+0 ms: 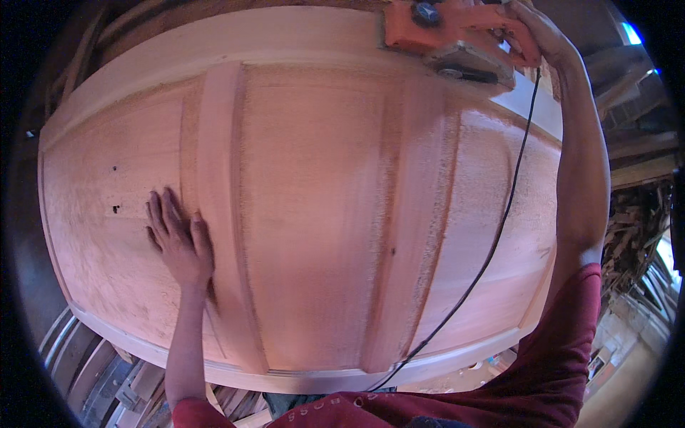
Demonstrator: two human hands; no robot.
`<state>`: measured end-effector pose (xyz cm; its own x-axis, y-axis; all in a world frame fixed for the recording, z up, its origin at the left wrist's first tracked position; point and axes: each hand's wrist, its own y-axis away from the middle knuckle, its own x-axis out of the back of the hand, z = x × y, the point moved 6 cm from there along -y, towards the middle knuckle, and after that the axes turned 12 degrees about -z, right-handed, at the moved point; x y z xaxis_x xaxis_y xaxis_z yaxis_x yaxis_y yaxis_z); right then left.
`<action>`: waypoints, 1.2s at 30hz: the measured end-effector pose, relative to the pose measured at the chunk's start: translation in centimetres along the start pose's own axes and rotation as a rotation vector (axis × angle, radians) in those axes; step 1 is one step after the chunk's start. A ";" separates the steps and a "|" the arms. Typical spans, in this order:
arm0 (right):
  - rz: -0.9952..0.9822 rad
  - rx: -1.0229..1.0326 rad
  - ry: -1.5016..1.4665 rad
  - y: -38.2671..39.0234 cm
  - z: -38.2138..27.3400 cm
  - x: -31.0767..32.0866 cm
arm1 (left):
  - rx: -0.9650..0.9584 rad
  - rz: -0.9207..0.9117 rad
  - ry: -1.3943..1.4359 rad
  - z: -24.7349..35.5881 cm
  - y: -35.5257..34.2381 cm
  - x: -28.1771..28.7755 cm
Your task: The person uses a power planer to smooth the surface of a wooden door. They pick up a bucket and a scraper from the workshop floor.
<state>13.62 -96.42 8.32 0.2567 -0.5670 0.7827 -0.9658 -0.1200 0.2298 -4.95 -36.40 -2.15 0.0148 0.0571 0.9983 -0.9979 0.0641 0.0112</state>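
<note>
A large panelled wooden door (307,214) lies flat before me, with sawdust in the grooves along its raised rails. My left hand (182,246) rests palm down on its left panel, fingers spread, near two small dark holes. At the far right edge, my right hand (539,32) is wrapped round the rear handle of an orange electric hand planer (449,36). The planer sits on the door's far rail and has a dark round knob at its front. Its black power cord (492,250) runs across the right panel towards my body.
Scrap wood and offcuts (631,235) are heaped on the right. More boards (146,381) lie below the door's near left edge. Timber pieces (642,153) stand beyond my right arm. The cord hangs over the door's near edge.
</note>
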 end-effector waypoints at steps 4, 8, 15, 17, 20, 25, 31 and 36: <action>-0.014 -0.016 -0.020 -3.5 -4.5 -2.7 | 0.022 -0.054 0.071 0.0 0.1 0.0; -0.062 -0.124 -0.142 -6.7 -5.9 -4.7 | -0.063 -0.076 0.323 -0.1 0.1 0.3; -0.110 -0.050 -0.344 -14.2 -12.4 -10.3 | -0.307 -0.070 0.745 -6.0 0.1 1.7; -0.080 -0.088 -0.308 -13.6 -14.6 -9.6 | -0.329 0.025 0.568 -11.6 -2.3 3.3; -0.089 -0.073 -0.340 -16.5 -17.3 -12.5 | -0.102 0.231 0.430 -28.8 -6.5 4.0; -0.110 -0.091 -0.286 -19.3 -26.3 -16.8 | 0.126 0.189 -0.088 -57.5 -8.9 7.2; -0.192 -0.055 -0.402 -25.1 -30.1 -20.4 | 0.252 0.099 -0.119 -68.4 -7.5 5.1; -0.185 -0.034 -0.592 -28.4 -38.1 -25.1 | 0.309 0.052 -0.055 -66.2 -7.5 5.4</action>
<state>35.95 -47.75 4.13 0.3467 -0.8962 0.2768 -0.9031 -0.2391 0.3568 6.78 29.33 -0.70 -0.0316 -0.0018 0.9995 -0.9695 -0.2433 -0.0311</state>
